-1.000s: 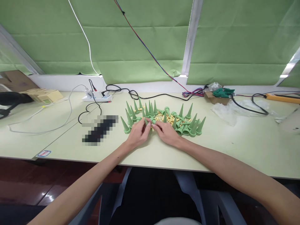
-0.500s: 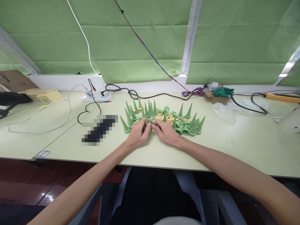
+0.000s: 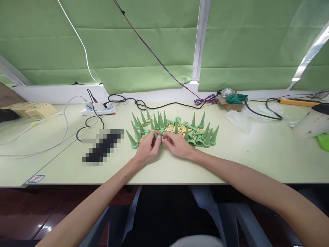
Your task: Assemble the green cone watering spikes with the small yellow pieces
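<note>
My left hand (image 3: 147, 146) is closed on a green plastic spike (image 3: 155, 134), whose pointed tip shows between the fingers. My right hand (image 3: 178, 145) meets it at the fingertips, thumb and forefinger pinched; anything between them is too small to make out. Behind both hands lies a pile of small yellow pieces (image 3: 180, 129). Several green cone-shaped spikes stand upright to the left (image 3: 132, 140) and to the right (image 3: 214, 136) of the pile. More spikes lie on their sides near my right hand, hollow ends (image 3: 199, 141) showing.
A white power strip (image 3: 99, 110) with black cables sits at the back left, beside yellow boxes (image 3: 41, 110). A pixelated dark object (image 3: 102, 147) lies left of my hands. Back right are a cardboard box (image 3: 230, 105), clear plastic bags (image 3: 239, 121) and a whitish container (image 3: 312, 120).
The camera view has turned slightly right, so the scene sits farther left. Both hands keep nearly the same pose, fingertips together at the spike.
</note>
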Demonstrator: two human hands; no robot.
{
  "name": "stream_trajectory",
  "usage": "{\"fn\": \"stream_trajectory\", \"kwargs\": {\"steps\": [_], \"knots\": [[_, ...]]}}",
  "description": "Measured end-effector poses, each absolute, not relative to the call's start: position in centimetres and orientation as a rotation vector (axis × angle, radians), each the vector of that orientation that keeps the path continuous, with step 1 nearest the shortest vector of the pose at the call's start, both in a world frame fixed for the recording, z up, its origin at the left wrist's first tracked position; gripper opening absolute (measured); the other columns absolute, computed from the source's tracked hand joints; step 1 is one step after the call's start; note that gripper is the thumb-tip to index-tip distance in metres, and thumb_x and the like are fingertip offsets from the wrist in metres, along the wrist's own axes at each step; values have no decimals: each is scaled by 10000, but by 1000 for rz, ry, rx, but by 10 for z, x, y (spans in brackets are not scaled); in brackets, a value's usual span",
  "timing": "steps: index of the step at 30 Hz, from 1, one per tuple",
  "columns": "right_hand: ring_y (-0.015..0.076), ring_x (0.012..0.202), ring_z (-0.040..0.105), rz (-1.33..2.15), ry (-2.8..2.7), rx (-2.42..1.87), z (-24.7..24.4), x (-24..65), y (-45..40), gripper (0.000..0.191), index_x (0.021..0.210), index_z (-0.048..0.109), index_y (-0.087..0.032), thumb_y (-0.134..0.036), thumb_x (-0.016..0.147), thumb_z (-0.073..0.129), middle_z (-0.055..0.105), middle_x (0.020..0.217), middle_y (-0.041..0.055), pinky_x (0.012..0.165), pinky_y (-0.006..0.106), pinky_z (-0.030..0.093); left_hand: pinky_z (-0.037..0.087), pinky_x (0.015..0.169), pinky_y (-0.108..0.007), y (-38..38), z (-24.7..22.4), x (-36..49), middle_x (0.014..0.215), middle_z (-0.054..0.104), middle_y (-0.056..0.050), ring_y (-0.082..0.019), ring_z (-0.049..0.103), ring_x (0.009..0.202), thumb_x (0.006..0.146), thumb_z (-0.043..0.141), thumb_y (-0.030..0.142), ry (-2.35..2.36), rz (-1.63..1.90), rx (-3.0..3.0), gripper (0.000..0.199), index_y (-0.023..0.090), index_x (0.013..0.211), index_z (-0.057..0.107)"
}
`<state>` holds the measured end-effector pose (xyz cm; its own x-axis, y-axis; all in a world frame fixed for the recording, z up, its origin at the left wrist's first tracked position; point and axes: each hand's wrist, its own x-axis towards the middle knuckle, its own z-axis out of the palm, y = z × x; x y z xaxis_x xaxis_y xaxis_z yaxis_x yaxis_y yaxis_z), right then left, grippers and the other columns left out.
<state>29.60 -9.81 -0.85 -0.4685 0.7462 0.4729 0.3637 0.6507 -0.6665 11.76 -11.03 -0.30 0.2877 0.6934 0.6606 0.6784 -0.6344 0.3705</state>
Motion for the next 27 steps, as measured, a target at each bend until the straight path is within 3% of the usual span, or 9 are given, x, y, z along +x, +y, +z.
{"fn": "stream_trajectory", "kwargs": {"steps": [7,19,24,27], "knots": [[120,576,526,683,-2131,-824,-7,299,-100,150,973,527,-192,-279,872,597,577,659,-48,591,239,368,387,523,-241,-111,-1,119,828,637,-4,-68,468,483,930,447,234,1344,1310,2480,90,184,877,499],[122,564,485,633,-2163,-758,-9,300,-94,95,893,522,-193,-278,919,557,548,642,-42,589,242,353,405,547,-243,-110,-2,118,857,648,-15,-72,496,513,949,426,244,1295,1307,2496,127,183,866,501],[120,554,465,600,-2155,-827,-9,299,-94,228,782,524,-198,-305,973,463,532,606,-33,596,243,341,425,586,-246,-112,-1,118,818,650,-21,-91,525,566,960,406,235,1240,1293,2556,163,182,844,507],[117,537,452,615,-2122,-864,-8,298,-95,245,813,534,-200,-363,980,458,520,587,-46,587,241,332,419,573,-248,-112,1,120,835,656,-26,-89,512,552,963,402,236,1262,1304,2532,168,181,845,508]]}}
